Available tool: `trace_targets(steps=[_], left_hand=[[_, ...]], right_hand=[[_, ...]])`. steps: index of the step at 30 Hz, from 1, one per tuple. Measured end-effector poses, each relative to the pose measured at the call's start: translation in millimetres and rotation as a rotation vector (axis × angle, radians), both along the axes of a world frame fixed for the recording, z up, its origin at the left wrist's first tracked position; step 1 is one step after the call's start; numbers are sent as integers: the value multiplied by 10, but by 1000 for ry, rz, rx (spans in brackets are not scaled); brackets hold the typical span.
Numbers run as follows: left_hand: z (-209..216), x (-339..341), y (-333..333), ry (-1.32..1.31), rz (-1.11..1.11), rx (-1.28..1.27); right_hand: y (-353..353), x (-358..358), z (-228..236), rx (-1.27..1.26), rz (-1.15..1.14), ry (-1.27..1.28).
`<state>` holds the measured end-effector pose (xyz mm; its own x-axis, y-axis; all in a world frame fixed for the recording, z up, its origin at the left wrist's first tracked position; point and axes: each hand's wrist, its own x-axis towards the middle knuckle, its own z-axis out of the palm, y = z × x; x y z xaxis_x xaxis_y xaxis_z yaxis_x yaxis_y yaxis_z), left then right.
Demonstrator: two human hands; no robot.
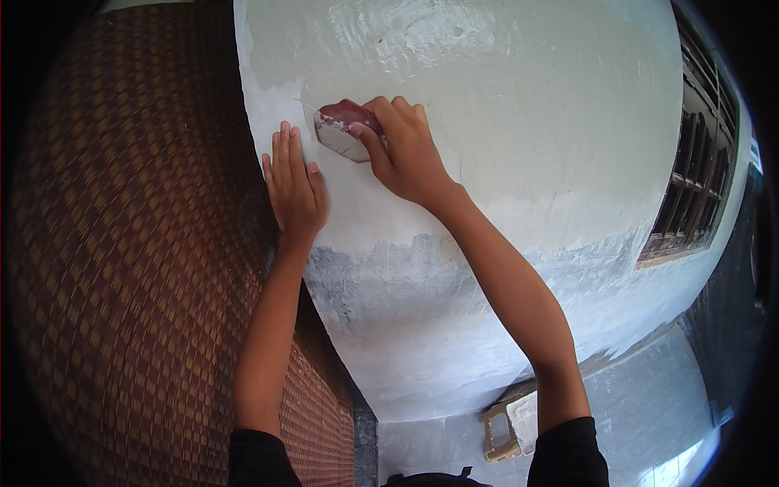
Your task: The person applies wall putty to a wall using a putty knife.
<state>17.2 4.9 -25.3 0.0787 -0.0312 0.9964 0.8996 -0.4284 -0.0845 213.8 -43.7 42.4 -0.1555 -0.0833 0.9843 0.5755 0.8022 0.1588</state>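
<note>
My right hand (pixel 410 150) grips a flat maroon scraper (pixel 345 136), its pale face smeared with white putty. The scraper meets or nearly meets the wall (pixel 519 138), close to the wall's left edge; exact contact is hard to tell. To its left, my left hand (pixel 296 191) lies flat on the white border of the wall, fingers stretched upward and holding nothing. Creamy coating covers the upper wall, with a wet, shiny patch at the top. Lower down, the surface turns patchy grey and white.
A woven brown panel (pixel 146 243) runs along the left, beside the wall's edge. A window with dark wooden bars (pixel 699 162) is set in the wall at right. Below, a small wooden stool (pixel 497 434) with a white-coated top stands on grey floor tiles (pixel 641 390).
</note>
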Motion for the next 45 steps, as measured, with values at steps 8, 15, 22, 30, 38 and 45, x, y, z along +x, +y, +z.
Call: trace_targets(steps=[8, 15, 22, 30, 38, 45], left_hand=[[-1, 64, 4, -1, 6, 21], [6, -80, -4, 8, 16, 31], [-2, 58, -7, 1, -5, 26], [5, -12, -13, 3, 6, 20], [-3, 7, 1, 6, 14, 30], [7, 10, -13, 6, 9, 22]], right_hand=[[-178, 1132, 584, -38, 64, 1107], [-193, 315, 2, -209, 52, 162], [-99, 968, 10, -246, 42, 839], [-60, 616, -224, -160, -115, 377], [-130, 829, -220, -206, 223, 777], [-104, 849, -198, -119, -47, 857]])
